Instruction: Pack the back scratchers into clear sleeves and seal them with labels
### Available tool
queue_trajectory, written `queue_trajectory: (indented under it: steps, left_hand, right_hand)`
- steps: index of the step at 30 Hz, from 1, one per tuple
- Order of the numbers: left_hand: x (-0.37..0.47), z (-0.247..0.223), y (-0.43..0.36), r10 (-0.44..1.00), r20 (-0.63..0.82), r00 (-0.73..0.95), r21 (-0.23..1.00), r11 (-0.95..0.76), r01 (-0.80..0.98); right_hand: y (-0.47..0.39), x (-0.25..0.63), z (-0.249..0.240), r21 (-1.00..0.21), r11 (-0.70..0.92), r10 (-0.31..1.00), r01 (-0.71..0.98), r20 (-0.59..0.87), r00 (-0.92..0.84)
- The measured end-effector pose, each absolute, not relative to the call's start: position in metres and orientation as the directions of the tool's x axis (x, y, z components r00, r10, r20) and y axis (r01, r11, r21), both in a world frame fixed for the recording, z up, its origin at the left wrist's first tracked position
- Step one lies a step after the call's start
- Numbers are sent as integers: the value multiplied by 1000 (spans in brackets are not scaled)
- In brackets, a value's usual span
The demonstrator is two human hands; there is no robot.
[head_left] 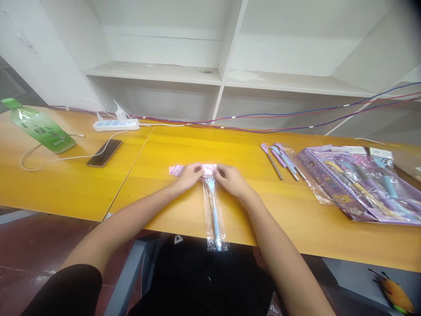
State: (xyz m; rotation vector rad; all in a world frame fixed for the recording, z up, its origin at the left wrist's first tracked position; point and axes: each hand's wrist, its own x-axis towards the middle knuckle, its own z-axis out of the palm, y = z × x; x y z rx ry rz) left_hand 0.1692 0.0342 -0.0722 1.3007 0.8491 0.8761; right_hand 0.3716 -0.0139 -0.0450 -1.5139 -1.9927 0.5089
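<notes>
Both forearms come in from the bottom edge, converging at frame ctr. Left hand (188,175) palm down, fingers curled, tips pinching the left end of the pink header card (209,168). Right hand (232,180) mirrors it, fingers bent, pinching the card's right end. Card sits between the two hands, flat on the wooden table (171,149).

Clear sleeve (214,215) runs from the card toward the bottom ctr, its lower end hanging past the table's near edge. Inside: blue back scratcher (213,206), claw end up by the card, handle pointing at the person.

Small pink card (176,170) lies just left of the left hand, on the table.

Right of ctr: loose scratchers (282,159), purple/blue heads, unbagged, lying side by side. Far right: pile of purple packs (358,184) in clear plastic, more scratchers inside; print too blurred to read.

Upper left: green bottle (37,126) tilted in view, label w/ white Chinese chars "绿茶". Phone (104,152) face up nr it, white cable attached. Power strip (115,124) behind, w/ a white plug in it. Header card print: can't read.
</notes>
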Motion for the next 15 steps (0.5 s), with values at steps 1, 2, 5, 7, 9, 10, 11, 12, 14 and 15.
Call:
queue_trajectory:
  steps: [1,2,5,7,9,10,11,12,14,15]
  left_hand:
    - [169,-70,34,906,-33,422,996,66,-65]
    - [168,-69,33,911,-32,411,995,68,-72]
    - [166,-65,35,932,-39,359,990,85,-115]
    - [165,-64,39,951,-46,306,986,93,-140]
    - [163,-64,44,973,-35,228,987,70,-146]
    - [162,-64,47,983,-22,182,988,49,-146]
    - [162,-64,50,991,-11,136,988,31,-150]
    - [161,-64,52,995,-3,96,987,19,-161]
    - [160,-63,54,998,-3,68,979,16,-203]
    - [160,-61,54,997,-10,79,973,28,-229]
  right_hand:
    - [-13,373,-45,-615,274,961,740,206,-184]
    - [-12,374,-46,-614,261,965,745,196,-176]
    - [-10,375,-42,-611,194,980,767,159,-121]
    - [-14,375,-36,-613,144,989,777,78,-122]
    - [-25,372,-29,-601,122,983,790,-36,-180]
    - [-33,371,-25,-590,121,973,798,-87,-212]
    - [-43,369,-22,-579,123,963,806,-126,-238]
    - [-54,368,-19,-570,124,957,813,-149,-250]
    - [-77,367,-18,-561,112,959,821,-155,-236]
    - [-88,368,-19,-553,99,967,827,-142,-210]
